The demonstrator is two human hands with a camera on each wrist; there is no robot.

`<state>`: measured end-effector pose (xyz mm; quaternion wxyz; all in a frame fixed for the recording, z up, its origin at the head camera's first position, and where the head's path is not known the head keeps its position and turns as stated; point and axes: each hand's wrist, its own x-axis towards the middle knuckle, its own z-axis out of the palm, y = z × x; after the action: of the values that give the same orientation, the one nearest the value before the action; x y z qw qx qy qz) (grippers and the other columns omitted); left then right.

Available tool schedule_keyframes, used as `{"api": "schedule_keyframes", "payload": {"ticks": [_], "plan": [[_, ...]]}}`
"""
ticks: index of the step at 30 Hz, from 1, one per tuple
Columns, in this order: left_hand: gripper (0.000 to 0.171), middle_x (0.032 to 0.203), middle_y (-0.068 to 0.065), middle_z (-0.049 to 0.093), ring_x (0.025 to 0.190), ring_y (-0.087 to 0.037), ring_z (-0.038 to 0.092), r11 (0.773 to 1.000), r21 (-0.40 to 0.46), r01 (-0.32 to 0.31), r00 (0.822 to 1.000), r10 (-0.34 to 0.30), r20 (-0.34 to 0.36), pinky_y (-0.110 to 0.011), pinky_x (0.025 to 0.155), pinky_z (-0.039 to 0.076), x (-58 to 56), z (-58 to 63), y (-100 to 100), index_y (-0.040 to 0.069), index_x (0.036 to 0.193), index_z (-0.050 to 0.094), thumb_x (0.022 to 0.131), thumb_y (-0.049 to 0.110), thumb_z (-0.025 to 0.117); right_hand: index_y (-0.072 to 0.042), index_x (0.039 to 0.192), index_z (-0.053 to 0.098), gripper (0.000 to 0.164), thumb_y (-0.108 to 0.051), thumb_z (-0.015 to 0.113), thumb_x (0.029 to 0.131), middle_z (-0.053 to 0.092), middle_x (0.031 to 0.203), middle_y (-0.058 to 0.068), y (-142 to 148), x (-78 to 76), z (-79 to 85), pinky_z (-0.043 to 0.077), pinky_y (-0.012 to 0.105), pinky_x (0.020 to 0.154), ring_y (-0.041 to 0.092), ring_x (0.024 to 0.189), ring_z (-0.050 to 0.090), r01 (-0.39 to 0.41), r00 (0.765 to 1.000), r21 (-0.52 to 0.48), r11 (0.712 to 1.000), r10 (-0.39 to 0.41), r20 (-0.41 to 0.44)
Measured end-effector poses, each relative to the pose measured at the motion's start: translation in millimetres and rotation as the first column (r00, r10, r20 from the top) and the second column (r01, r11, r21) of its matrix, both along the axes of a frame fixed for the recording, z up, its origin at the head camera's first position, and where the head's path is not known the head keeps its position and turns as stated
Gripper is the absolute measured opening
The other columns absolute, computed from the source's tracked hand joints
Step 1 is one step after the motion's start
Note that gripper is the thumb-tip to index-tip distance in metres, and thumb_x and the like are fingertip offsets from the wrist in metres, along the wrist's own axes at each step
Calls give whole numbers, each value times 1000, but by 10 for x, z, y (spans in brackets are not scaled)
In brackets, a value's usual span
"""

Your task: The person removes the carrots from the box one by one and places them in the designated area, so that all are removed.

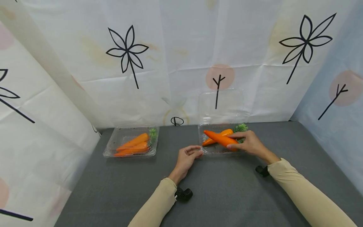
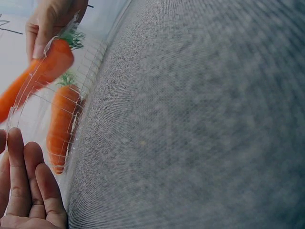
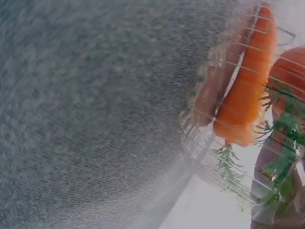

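My right hand (image 1: 249, 143) grips an orange carrot (image 1: 216, 137) with green leaves, thumb on the near side, slantwise over a clear plastic box (image 1: 224, 152). Under it, another carrot (image 2: 62, 121) lies in that box, seen through the ribbed wall in both wrist views. At the box's front left corner, my left hand (image 1: 186, 159) pinches the rim between thumb and fingers. The left wrist view shows several of its fingers (image 2: 18, 176) extended along the wall. In the right wrist view the held carrot's leaves (image 3: 286, 124) partly cover the right hand (image 3: 267, 191).
The box's clear lid (image 1: 221, 102) stands raised against the patterned cloth backdrop (image 1: 175, 41). A second clear box (image 1: 107, 153), holding several carrots (image 1: 133, 146) with green tops, sits at the left of the grey table (image 1: 227, 195). Cloth walls border both sides.
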<state>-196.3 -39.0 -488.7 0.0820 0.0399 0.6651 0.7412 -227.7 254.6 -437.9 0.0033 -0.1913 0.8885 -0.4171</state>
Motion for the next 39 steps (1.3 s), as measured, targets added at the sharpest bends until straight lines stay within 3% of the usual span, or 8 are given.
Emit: {"api": "schedule_keyframes", "payload": {"ticks": [7, 11, 17, 23, 30, 39], "plan": [[27, 96, -12, 76, 94, -25, 73, 1000, -2, -6, 1000, 6, 6, -39, 87, 57, 6, 9, 0, -3, 118, 72, 94, 9, 74, -2, 126, 72, 43, -16, 83, 87, 71, 115, 18, 45, 15, 47, 54, 30, 70, 19, 93, 62, 57, 998, -128, 990, -61, -26], [27, 96, -13, 76, 92, -23, 73, 1000, -4, -6, 1000, 6, -1, -39, 86, 57, 6, 0, 1, -2, 118, 72, 94, 9, 73, -1, 124, 72, 41, -12, 83, 87, 72, 113, 17, 64, 33, 89, 56, 32, 64, 14, 89, 62, 66, 995, -202, 977, -80, -59], [25, 94, -11, 77, 88, -18, 73, 1000, 0, -11, 1000, 11, -7, -34, 83, 57, 2, -12, 2, -2, 117, 72, 94, 8, 73, 2, 123, 72, 39, -4, 82, 86, 72, 114, -2, 112, 78, 192, 56, 25, 63, 13, 88, 63, 69, 983, -284, 956, -114, -146], [24, 93, -9, 77, 91, -23, 73, 1000, -2, -10, 1000, 10, 6, -34, 83, 57, -3, -11, 4, 0, 116, 73, 94, 8, 73, 4, 121, 72, 40, 0, 82, 83, 68, 110, -21, 215, 185, 265, 51, 21, 56, 9, 86, 62, 144, 961, -307, 941, -208, -185], [25, 94, -14, 76, 95, -33, 72, 1000, -1, -10, 1000, 10, -9, -42, 86, 57, 17, 27, 6, -5, 117, 71, 94, 6, 72, 3, 119, 73, 38, 0, 84, 83, 68, 106, -25, 393, 313, 242, 48, 19, 57, 5, 88, 62, 269, 920, -323, 907, -341, -191], [25, 92, -9, 76, 88, -19, 73, 1000, -3, -13, 1000, 13, 10, -33, 82, 57, -4, -3, 8, -2, 116, 73, 93, 7, 73, 4, 121, 72, 39, -3, 83, 85, 67, 104, -27, 694, 496, 135, 45, 19, 53, 3, 84, 61, 391, 869, -318, 864, -460, -183]]}}
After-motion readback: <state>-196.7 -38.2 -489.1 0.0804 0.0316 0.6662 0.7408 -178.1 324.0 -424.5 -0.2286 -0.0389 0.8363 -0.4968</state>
